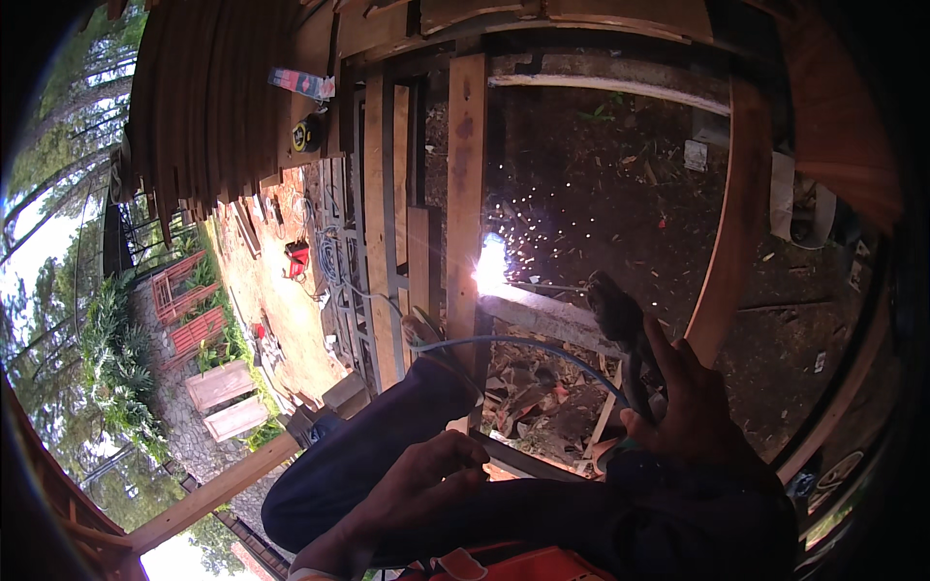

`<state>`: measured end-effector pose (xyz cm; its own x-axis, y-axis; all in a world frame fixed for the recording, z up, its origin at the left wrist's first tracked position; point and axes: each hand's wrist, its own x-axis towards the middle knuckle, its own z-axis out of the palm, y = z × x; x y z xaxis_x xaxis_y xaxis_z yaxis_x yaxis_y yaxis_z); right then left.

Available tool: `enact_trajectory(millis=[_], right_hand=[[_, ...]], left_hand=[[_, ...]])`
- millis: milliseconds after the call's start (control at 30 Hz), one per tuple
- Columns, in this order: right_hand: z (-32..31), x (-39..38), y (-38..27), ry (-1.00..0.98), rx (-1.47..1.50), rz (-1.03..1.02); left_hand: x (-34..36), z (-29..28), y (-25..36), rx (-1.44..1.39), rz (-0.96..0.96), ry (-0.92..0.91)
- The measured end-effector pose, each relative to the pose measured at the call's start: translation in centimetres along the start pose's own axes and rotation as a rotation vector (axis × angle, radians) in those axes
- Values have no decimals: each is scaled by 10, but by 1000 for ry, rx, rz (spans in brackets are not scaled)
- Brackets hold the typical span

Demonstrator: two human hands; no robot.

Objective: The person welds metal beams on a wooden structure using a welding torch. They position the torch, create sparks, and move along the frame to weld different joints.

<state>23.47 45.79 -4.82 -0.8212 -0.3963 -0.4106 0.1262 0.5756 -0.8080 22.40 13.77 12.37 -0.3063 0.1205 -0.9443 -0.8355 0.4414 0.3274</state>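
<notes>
My right hand (688,397) is wrapped round a dark welding electrode holder (620,320), with a thin rod reaching from it to a bright arc with sparks (491,261). The arc sits where a pale metal bar (552,315) meets an upright wooden beam (465,155). A blue cable (523,340) loops across to the holder. My left hand (426,474) has curled fingers above my dark-trousered leg, near my lap; whether it holds anything I cannot make out.
Timber framing (727,261) surrounds the opening over dark debris-strewn ground. A stack of boards (194,97), a tape measure (306,134) and a red-labelled packet (300,82) are at upper left. A red tool (296,259), coiled cable and planks lie below, left, with trees beyond.
</notes>
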Motion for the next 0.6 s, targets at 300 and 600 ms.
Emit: enact_trajectory(millis=[300, 600], right_hand=[[3, 3, 3, 84, 18, 35], [8, 2, 15, 36, 199, 79]], left_hand=[[2, 5, 19, -78, -35, 48], [-4, 1, 13, -4, 33, 81]])
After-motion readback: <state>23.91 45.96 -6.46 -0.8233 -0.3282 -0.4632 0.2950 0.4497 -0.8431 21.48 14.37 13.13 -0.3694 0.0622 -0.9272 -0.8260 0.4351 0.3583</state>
